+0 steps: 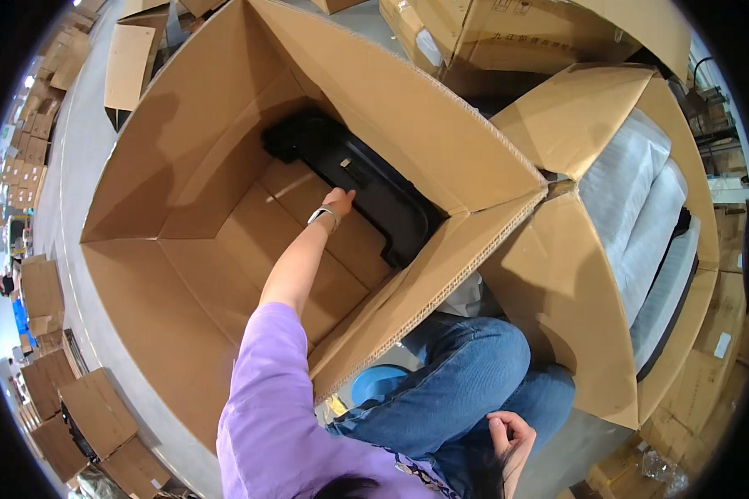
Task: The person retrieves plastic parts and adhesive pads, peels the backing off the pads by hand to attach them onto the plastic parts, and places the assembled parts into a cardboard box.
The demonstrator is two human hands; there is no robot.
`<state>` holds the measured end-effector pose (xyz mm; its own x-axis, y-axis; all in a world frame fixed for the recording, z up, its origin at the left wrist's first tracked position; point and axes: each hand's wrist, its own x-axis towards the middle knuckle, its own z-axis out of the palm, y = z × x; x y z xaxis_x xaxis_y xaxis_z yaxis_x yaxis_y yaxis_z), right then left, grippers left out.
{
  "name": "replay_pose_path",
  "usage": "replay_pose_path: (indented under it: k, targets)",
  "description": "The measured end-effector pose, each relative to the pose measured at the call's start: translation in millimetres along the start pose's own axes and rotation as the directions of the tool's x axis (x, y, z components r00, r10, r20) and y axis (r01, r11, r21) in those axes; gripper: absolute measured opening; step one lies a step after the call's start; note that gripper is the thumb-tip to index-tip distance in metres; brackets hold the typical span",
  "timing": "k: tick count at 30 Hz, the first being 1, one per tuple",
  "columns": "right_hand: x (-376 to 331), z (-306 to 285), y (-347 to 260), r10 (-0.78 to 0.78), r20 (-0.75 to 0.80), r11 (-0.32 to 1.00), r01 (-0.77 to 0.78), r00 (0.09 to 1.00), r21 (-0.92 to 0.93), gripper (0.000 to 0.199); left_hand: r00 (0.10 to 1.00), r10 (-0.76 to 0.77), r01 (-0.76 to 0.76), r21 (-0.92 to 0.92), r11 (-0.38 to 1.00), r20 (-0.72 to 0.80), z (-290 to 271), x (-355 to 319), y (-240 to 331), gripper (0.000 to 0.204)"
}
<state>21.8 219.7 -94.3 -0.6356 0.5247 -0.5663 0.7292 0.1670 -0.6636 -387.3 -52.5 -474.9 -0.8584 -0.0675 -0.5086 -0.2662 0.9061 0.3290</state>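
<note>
My left hand [339, 202], with a white band around the wrist, reaches deep into a large open cardboard box [241, 224]. Its fingers are closed at the near edge of a long black molded plastic panel [374, 187], which lies along the box's far right side. A small light-coloured piece [346, 164] shows on the panel's face. My right hand [512, 437] rests by my bent knees, its fingers curled and nothing visible in them.
Right of the box stands another open carton [558, 308] holding parts wrapped in white foam [641, 191]. A blue round stool or tub [377, 384] shows beside my leg. More cartons [524, 37] stand behind, and stacked boxes [96, 412] line the left.
</note>
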Motion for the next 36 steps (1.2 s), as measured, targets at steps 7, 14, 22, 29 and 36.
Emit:
replay_pose_path:
  k: [7,14,22,29,36]
  targets:
    - [16,4,-2,-0.004,0.032,0.983,-0.002,0.999,0.184,0.01,0.952,0.154,-0.23,0.286,0.93,0.265,-35,-18,8,0.051]
    - [17,-8,8,-0.118,0.131,0.934,0.065,0.984,0.352,0.011,0.91,0.409,-0.409,-0.01,0.913,0.064,-136,-76,63,0.026]
    - [36,-8,59,-0.304,0.175,0.835,0.173,0.937,0.522,0.019,0.712,0.553,-0.692,-0.566,0.447,-0.433,-270,-222,203,0.022]
    - [30,-7,68,-0.403,0.164,0.755,0.225,0.901,0.616,0.019,0.34,0.929,-0.762,-0.537,0.362,0.143,-189,-370,409,0.019]
    - [12,-32,83,-0.449,0.33,0.391,-0.149,0.83,0.908,0.013,0.319,0.789,-0.932,0.021,0.363,0.525,71,-386,584,0.041]
